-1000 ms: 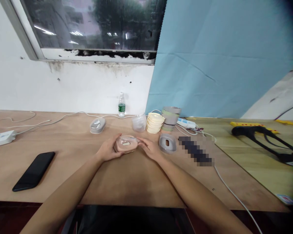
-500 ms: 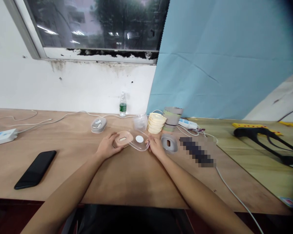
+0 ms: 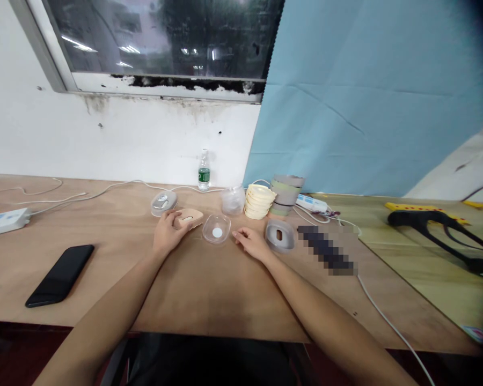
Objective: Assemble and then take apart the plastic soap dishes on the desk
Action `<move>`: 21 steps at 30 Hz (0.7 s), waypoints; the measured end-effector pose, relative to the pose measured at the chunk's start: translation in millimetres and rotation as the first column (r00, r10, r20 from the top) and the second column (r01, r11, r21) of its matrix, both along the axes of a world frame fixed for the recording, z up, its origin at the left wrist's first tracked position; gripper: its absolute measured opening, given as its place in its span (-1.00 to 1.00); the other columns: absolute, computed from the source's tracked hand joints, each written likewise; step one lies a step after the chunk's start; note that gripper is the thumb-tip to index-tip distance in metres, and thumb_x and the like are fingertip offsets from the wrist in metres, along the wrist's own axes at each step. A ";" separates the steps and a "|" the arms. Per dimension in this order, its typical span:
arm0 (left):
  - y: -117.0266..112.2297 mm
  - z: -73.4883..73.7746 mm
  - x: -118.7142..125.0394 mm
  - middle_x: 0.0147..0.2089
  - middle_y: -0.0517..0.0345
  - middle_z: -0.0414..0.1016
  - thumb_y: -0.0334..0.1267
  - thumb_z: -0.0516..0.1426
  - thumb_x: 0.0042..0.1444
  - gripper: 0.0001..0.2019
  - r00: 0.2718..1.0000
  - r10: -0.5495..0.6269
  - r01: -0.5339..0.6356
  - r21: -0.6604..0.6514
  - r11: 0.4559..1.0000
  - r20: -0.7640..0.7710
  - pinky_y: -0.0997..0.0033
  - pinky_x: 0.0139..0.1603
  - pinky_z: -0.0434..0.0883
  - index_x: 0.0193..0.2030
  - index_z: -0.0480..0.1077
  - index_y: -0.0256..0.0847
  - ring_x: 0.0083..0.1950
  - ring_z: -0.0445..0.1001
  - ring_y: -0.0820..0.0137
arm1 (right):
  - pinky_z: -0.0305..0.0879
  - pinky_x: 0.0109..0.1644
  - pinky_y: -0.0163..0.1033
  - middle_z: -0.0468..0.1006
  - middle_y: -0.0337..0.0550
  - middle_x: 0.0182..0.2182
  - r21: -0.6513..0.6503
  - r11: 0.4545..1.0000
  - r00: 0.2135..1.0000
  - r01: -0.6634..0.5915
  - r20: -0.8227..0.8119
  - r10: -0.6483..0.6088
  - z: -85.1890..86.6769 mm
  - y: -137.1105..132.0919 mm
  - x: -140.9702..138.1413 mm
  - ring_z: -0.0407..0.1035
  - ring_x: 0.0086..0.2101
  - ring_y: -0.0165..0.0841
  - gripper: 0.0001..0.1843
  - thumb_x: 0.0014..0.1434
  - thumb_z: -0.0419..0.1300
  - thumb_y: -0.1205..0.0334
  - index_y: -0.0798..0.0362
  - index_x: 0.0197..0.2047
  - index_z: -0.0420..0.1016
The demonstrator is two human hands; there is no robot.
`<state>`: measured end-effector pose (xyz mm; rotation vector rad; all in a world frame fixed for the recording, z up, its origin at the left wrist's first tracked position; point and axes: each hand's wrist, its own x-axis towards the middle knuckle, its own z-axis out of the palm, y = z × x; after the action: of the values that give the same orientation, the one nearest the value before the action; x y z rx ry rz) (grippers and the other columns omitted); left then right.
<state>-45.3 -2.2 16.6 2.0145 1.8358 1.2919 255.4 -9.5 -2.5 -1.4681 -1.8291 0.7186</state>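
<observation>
My left hand (image 3: pixel 170 231) is closed on the edge of a peach-coloured plastic cover (image 3: pixel 189 217), rounded, with a slot in its middle. The cover is tilted, and its underside is hidden. To its right a clear plastic container (image 3: pixel 217 229) with a white round spot rests on the table. My right hand (image 3: pixel 251 242) is just right of this container, not touching it, its fingers slightly apart and holding nothing. Beside the right hand lies a grey slotted cover (image 3: pixel 279 236).
Behind stand stacked clear containers (image 3: pixel 233 200), stacked cream covers (image 3: pixel 258 201), a grey and green stack (image 3: pixel 286 194) and a water bottle (image 3: pixel 203 170). A grey-topped box (image 3: pixel 163 203) sits behind my left hand. A phone (image 3: pixel 59 275), power strips (image 3: pixel 6 223) and cables lie about.
The clear container has left my right hand and now rests on the table, a little further left. My left hand has moved left with the peach cover, which has tilted.
</observation>
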 end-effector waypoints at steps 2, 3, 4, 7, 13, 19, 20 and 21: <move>-0.8 0.6 1.3 0.13 0.02 0.36 0.10 0.18 0.00 -0.53 1.000 0.004 -0.004 0.003 1.000 -0.001 0.18 0.18 0.32 0.00 0.41 -0.10 0.15 0.36 0.14 | 0.26 -0.38 -0.32 0.56 -0.21 -0.43 0.080 0.996 0.998 -0.032 0.051 0.028 1.9 -2.8 -1.7 0.39 -0.47 -0.41 -0.64 0.17 0.10 -0.09 0.04 -0.30 0.49; -0.9 0.8 1.6 0.13 0.02 0.36 0.10 0.18 0.00 -0.54 1.000 0.009 -0.009 0.006 1.000 -0.002 0.19 0.17 0.32 -0.01 0.41 -0.10 0.15 0.36 0.14 | 0.28 -0.32 -0.29 0.56 -0.20 -0.40 0.117 0.992 0.996 -0.048 0.074 0.040 3.3 -4.5 -3.2 0.41 -0.41 -0.38 -0.65 0.15 0.13 -0.08 0.03 -0.24 0.50; -0.9 1.0 1.8 0.13 0.03 0.35 0.09 0.19 0.00 -0.54 1.000 0.014 -0.014 0.012 1.000 -0.004 0.19 0.17 0.32 -0.02 0.41 -0.10 0.16 0.36 0.14 | 0.30 -0.26 -0.26 0.57 -0.19 -0.37 0.150 0.987 0.994 -0.064 0.094 0.050 4.8 -6.4 -5.4 0.42 -0.38 -0.36 -0.64 0.13 0.16 -0.07 0.03 -0.18 0.50; 0.2 1.2 1.4 0.13 0.02 0.35 0.08 0.19 0.02 -0.56 1.000 0.030 -0.030 0.055 0.998 0.002 0.21 0.18 0.32 -0.04 0.41 -0.13 0.16 0.35 0.15 | 0.30 -0.15 -0.19 0.55 -0.14 -0.28 0.230 0.968 0.987 -0.104 0.144 0.072 8.1 -11.1 -15.4 0.42 -0.29 -0.31 -0.53 0.07 0.25 -0.04 0.02 0.00 0.44; 2.3 1.1 2.2 0.10 0.01 0.36 0.04 0.17 0.06 -0.61 0.999 0.019 -0.026 0.156 0.987 0.045 0.22 0.18 0.32 -0.06 0.40 -0.15 0.17 0.34 0.18 | 0.24 0.01 -0.09 0.46 -0.05 -0.12 0.305 0.931 0.945 -0.203 0.309 0.104 0.5 -4.7 -42.1 0.34 -0.09 -0.19 -0.47 -0.01 0.31 -0.12 0.01 -0.04 0.46; 1.2 0.8 1.8 0.09 0.00 0.35 0.01 0.18 0.06 -0.63 0.997 0.003 -0.018 0.186 0.982 0.078 0.20 0.17 0.33 -0.07 0.39 -0.15 0.18 0.32 0.18 | 0.23 -0.05 -0.15 0.45 -0.05 -0.17 0.314 0.937 0.930 -0.153 0.365 0.030 -5.3 23.9 -59.8 0.33 -0.13 -0.22 -0.50 0.06 0.25 -0.14 0.02 -0.05 0.45; 1.0 0.8 1.3 0.08 0.01 0.35 0.01 0.18 0.06 -0.64 0.996 0.004 -0.021 0.199 0.980 0.085 0.21 0.18 0.32 -0.08 0.39 -0.14 0.18 0.32 0.19 | 0.23 -0.05 -0.16 0.46 -0.05 -0.18 0.318 0.935 0.926 -0.156 0.375 0.027 -4.7 28.0 -60.8 0.33 -0.14 -0.23 -0.55 0.10 0.22 -0.09 0.03 -0.03 0.45; 0.9 0.9 0.6 0.08 0.01 0.35 0.00 0.19 0.06 -0.65 0.996 0.004 -0.023 0.209 0.978 0.091 0.21 0.19 0.31 -0.08 0.39 -0.14 0.18 0.32 0.19 | 0.22 -0.06 -0.18 0.47 -0.06 -0.19 0.321 0.934 0.923 -0.157 0.384 0.023 -4.0 31.2 -61.1 0.34 -0.15 -0.25 -0.60 0.14 0.20 -0.02 0.03 -0.02 0.45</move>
<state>-44.6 -1.4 17.4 2.0066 1.7409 1.6140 194.3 21.7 -6.5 -1.3529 -2.1909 0.1377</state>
